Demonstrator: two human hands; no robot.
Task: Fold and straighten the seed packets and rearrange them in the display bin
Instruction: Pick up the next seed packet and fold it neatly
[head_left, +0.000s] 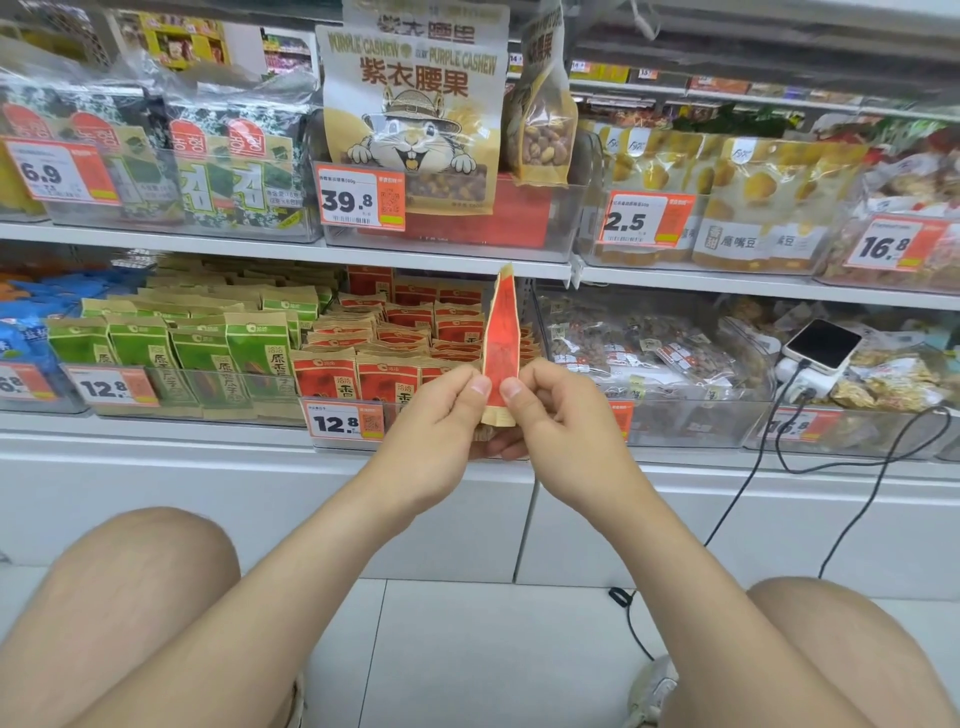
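I hold one red and tan seed packet (502, 338) upright and edge-on in front of the lower shelf. My left hand (441, 415) pinches its lower left side between thumb and fingers. My right hand (550, 410) pinches its lower right side, thumb against the red face. Behind it stands the clear display bin (343, 410) with several red seed packets (395, 338) in rows, some leaning and crumpled. A 12.8 price tag (344, 423) is fixed to the bin's front.
A bin of green packets (197, 353) stands to the left and blue packets (21, 332) further left. To the right, a bin of nut bags (649, 353) carries a white power bank (821, 345) with black cables (748, 483) hanging down. The upper shelf holds seaweed, cashew and chickpea bags.
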